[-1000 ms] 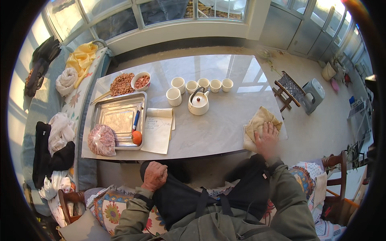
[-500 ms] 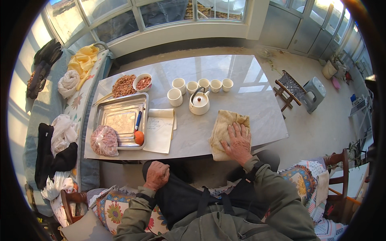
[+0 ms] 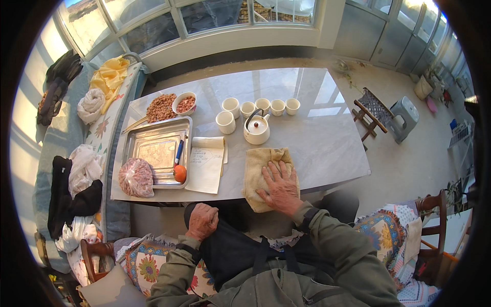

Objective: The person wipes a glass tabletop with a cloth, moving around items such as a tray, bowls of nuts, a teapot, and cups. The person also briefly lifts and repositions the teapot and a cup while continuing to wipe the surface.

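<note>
Metal-framed glass windows (image 3: 212,18) run behind a glossy grey marble-patterned tabletop (image 3: 327,146), which mirrors their light. From the head view, the person's right hand (image 3: 281,188) lies flat on a folded tan cloth (image 3: 253,171), fingers slightly apart and pressing from above rather than clamping. That cloth sits at the near edge, its lower end reaching past it. The left hand (image 3: 203,221), its fingers curled together in a loose fist, rests on the black-clothed left leg (image 3: 225,253). Beyond the cloth stands a white round teapot (image 3: 257,134) with a dark arched handle (its lid knob is reddish brown), near six white cups. Left of the cloth lies a cream paper notepad (image 3: 205,176), just beside a rectangular silver metal tray (image 3: 153,148) bearing a blue pen (image 3: 179,152), a round orange-red fruit (image 3: 179,173) and a clear plastic bag of pinkish pieces (image 3: 136,178).
</note>
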`<action>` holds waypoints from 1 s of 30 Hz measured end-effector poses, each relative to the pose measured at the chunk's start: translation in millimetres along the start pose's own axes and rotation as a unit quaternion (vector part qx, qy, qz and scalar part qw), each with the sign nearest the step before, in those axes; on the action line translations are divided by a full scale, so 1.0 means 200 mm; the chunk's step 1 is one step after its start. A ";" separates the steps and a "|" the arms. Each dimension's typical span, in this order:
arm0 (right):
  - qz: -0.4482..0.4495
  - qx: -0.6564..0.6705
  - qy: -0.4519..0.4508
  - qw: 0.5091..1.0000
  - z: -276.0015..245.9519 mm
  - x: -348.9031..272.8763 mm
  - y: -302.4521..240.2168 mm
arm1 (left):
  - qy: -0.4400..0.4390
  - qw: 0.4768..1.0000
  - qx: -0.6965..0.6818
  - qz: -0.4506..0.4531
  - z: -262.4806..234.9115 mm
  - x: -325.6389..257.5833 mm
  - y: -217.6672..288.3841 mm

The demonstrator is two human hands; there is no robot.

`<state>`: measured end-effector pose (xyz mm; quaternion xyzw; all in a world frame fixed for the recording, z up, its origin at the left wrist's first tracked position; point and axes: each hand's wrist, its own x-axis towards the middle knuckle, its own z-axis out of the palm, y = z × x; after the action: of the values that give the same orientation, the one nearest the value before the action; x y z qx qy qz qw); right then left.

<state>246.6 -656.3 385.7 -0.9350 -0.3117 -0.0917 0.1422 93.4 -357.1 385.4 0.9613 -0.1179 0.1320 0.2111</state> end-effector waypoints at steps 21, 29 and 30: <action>0.180 -0.053 -0.015 0.982 -0.26 -0.08 0.78 | -0.005 1.000 0.016 0.001 0.01 -0.02 0.00; 0.262 -0.078 0.024 0.962 -0.27 -0.09 1.10 | -0.007 1.000 0.020 -0.009 0.00 -0.02 0.00; 0.265 -0.083 0.030 0.960 -0.25 -0.09 1.10 | -0.006 1.000 0.019 -0.007 0.00 -0.02 0.00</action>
<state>361.9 -850.9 383.1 -0.9894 -0.0400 -0.1040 0.0927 90.4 -356.8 384.9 0.9667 -0.1100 0.1266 0.1932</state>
